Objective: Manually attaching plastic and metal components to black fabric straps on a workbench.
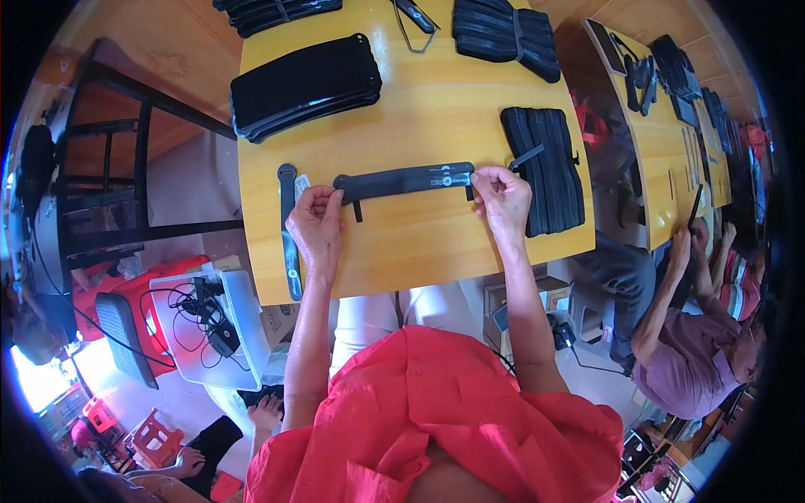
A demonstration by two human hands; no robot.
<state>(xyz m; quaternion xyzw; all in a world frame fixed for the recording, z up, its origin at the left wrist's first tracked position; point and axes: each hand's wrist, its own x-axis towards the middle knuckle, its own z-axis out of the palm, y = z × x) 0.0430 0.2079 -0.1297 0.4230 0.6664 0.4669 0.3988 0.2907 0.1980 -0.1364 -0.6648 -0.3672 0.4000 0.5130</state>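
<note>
Both my hands hold a flat black strap [402, 181] stretched almost level above the wooden table [402, 251]. It carries small pale printing near its right end, and two short black tabs hang below it. My left hand [315, 220] pinches the left end between thumb and fingers. At the right end, my right hand [503, 201] has the same kind of pinch. Beside my left hand, a second black strap [289, 243] with a rounded end lies lengthwise on the table, a small white label next to it. A banded bundle of black straps [553, 180] lies just right of my right hand.
At the far left of the table sits a stack of black flat pieces [306, 84]; another banded bundle [503, 35] lies at the far right. A clear plastic bin [201, 327] with black cables stands low at left. People work at a second table [662, 168] on the right.
</note>
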